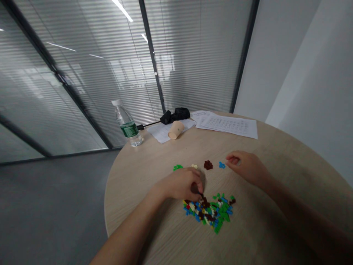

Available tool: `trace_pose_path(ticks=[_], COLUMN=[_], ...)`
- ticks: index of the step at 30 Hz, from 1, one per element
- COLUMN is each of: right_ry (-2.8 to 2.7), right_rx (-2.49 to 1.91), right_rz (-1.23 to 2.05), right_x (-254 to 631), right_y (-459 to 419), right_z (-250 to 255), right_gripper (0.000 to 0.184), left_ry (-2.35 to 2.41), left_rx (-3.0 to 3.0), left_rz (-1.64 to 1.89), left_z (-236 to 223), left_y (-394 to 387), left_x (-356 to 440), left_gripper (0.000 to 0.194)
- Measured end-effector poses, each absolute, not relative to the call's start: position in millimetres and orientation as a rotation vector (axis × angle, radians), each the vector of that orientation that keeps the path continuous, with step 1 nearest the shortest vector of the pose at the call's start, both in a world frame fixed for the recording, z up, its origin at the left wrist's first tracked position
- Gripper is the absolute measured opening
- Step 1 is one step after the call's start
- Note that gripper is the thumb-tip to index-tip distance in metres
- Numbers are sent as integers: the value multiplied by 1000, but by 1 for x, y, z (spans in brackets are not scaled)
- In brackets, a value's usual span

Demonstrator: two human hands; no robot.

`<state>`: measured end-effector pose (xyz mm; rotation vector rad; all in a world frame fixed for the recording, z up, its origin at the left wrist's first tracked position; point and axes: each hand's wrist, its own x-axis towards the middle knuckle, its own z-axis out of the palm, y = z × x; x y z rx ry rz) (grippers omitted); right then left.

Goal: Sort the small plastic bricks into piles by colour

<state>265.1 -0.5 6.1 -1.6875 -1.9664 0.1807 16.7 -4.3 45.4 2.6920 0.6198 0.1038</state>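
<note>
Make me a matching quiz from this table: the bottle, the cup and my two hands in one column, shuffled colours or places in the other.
1. Bottle
2. Cup
3. Left hand
4. Right hand

A. Beside the small blue group
B. Beige
C. At the mixed pile
D. Green label

Pairs: 1-D, 2-B, 3-C, 4-A

The room is lit dimly and coolly, with thin white streaks of light and pale window-like patches seen reflected in the grey glass partition with horizontal blinds [193,55] at the far side. Soft shadows are cast on the round pale wooden table [143,169] beneath both forearms, and the near right corner is sunk in darkness. Straight lines are stretched and slanted toward the edges, and fine detail is softened.
</note>
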Motion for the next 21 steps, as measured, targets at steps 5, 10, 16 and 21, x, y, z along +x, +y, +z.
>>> trace_pose_path(ticks=[5, 10, 16, 21], right_ry=[-2050, -2076, -2056, -2032], right_rx=[-1699, -1620, -1588, -1565], right_rz=[263, 322, 311, 294], right_x=[267, 266, 265, 266], right_y=[4, 8, 10, 11], right_z=[-4, -10, -15, -13], right_gripper=[23, 22, 15, 14], left_ry=[643, 605, 623, 644], left_rx=[2707, 2713, 2712, 2689], left_rz=[101, 105, 74, 104], left_z=[46, 44, 45, 43], left_y=[-4, -3, -3, -3], left_x=[16, 16, 17, 17], left_gripper=[10, 12, 10, 11])
